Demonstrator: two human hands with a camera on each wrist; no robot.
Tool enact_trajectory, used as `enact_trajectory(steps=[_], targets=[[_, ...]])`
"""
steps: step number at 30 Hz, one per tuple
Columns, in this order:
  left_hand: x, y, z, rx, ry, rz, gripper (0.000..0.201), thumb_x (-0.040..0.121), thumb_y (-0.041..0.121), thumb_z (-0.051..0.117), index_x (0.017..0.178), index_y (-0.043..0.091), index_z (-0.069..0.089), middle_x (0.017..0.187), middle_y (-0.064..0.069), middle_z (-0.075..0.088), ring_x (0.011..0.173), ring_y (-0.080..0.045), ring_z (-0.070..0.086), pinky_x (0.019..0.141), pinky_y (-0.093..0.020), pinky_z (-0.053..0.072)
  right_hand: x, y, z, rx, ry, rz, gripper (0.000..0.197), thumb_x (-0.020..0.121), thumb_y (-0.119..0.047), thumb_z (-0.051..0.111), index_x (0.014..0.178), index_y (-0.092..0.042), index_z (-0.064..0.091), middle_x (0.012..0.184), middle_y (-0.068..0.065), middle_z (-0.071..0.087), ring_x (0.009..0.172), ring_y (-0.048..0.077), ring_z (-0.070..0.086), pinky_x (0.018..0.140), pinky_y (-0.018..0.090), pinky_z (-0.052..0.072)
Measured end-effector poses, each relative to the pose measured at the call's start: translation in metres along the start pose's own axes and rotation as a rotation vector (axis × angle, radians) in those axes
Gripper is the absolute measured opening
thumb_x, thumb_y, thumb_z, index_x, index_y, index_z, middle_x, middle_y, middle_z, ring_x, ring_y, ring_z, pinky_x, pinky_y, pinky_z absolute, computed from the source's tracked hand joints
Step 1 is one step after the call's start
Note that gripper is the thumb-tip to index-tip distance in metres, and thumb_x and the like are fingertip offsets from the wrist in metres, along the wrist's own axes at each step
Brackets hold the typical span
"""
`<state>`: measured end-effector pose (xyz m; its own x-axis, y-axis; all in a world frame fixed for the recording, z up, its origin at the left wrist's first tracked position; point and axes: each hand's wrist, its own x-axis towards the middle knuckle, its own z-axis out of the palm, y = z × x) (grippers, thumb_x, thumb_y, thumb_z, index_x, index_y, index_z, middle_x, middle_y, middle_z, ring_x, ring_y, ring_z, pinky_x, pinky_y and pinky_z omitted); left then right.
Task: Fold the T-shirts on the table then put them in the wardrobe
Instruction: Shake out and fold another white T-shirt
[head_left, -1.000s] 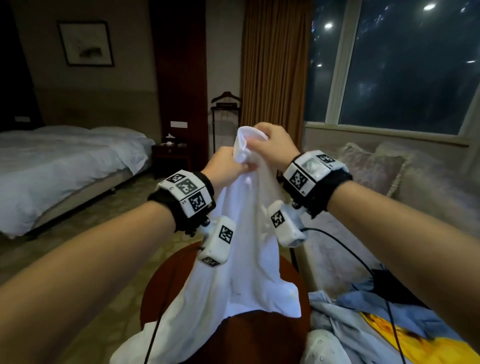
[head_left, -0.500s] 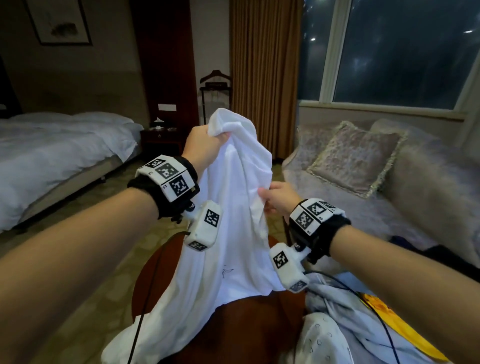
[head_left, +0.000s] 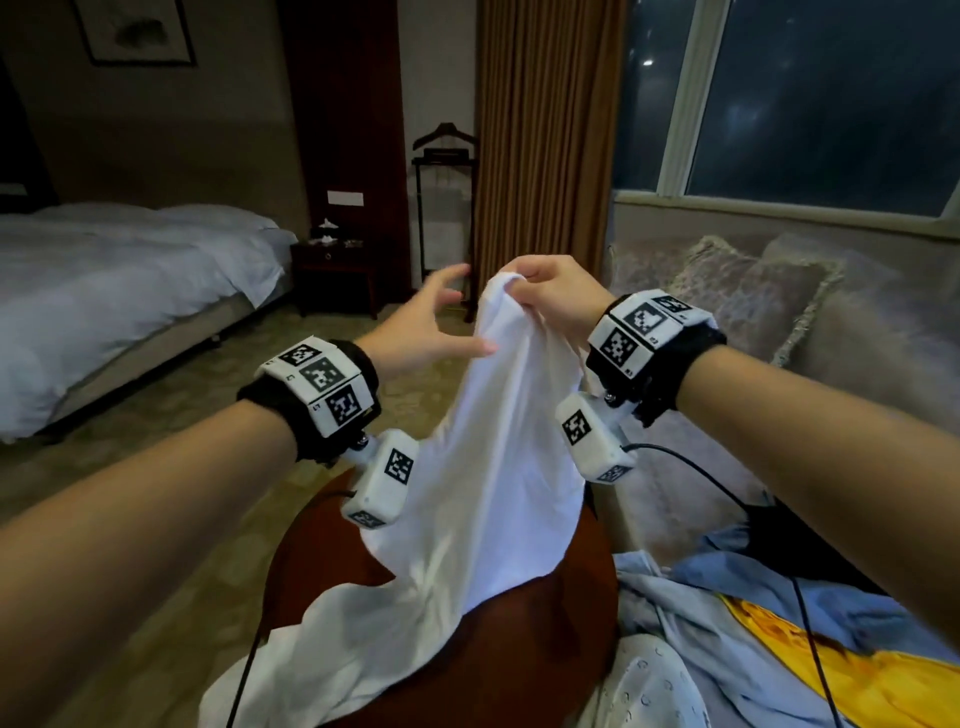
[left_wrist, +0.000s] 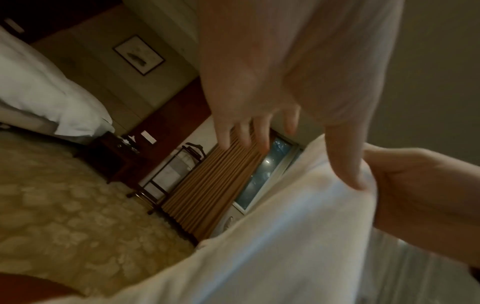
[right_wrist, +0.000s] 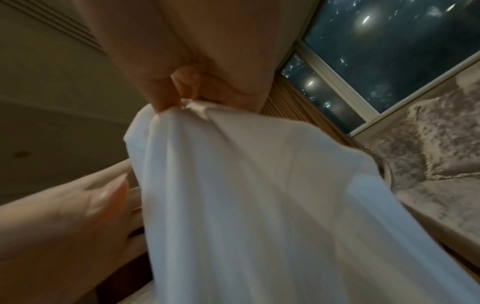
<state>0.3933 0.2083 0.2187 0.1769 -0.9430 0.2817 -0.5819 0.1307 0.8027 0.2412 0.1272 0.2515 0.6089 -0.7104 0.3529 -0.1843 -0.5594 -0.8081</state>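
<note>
A white T-shirt (head_left: 488, 467) hangs from my right hand (head_left: 545, 296), which pinches its top edge above the round wooden table (head_left: 519, 649); the shirt's lower part trails over the table's front left. The right wrist view shows the fingers bunching the white T-shirt (right_wrist: 259, 195) at the top. My left hand (head_left: 431, 332) is beside the shirt with fingers spread, and its thumb touches the cloth. In the left wrist view the left hand (left_wrist: 259, 115) is spread, thumb against the white T-shirt (left_wrist: 285, 236).
More clothes, light blue and yellow (head_left: 779, 623), lie heaped at the lower right beside the table. A sofa with cushions (head_left: 753, 296) stands on the right under the window. A bed (head_left: 104, 286) is at the left, a valet stand (head_left: 444, 208) and curtain behind.
My left hand has let go of the shirt's top and spread its fingers. My right hand has risen from the shirt's side edge and now holds the top.
</note>
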Motion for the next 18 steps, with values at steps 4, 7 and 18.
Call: enact_trajectory(steps=[4,7,18], targets=[[0.005,0.012,0.009,-0.006,-0.244,0.084,0.051,0.081,0.020,0.073,0.127,0.012,0.053,0.121,-0.005,0.064,0.112,-0.017,0.060,0.098,-0.035,0.049,0.005,-0.002,-0.001,-0.093,-0.020,-0.016,0.018,0.092,-0.009,0.051,0.091,-0.001,0.068,0.076,0.006,0.059,0.070,0.010,0.052,0.065,0.021,0.043],[0.012,0.008,0.010,-0.062,-0.114,0.068,0.055,0.078,0.040,0.072,0.110,-0.003,0.061,0.103,-0.019,0.066,0.092,-0.025,0.062,0.086,-0.044,0.048,0.007,0.011,-0.007,-0.097,0.154,0.004,0.021,0.091,-0.015,0.057,0.070,-0.015,0.060,0.066,-0.004,0.054,0.062,0.006,0.049,0.057,0.017,0.040],[0.024,0.027,-0.007,-0.438,0.283,0.110,0.022,0.093,0.034,0.054,0.083,0.014,0.051,0.088,-0.010,0.047,0.083,-0.023,0.046,0.077,-0.040,0.038,-0.017,0.070,0.031,0.085,-0.121,0.159,0.026,0.086,-0.016,0.067,0.110,-0.006,0.062,0.099,0.005,0.064,0.087,0.014,0.060,0.071,0.022,0.049]])
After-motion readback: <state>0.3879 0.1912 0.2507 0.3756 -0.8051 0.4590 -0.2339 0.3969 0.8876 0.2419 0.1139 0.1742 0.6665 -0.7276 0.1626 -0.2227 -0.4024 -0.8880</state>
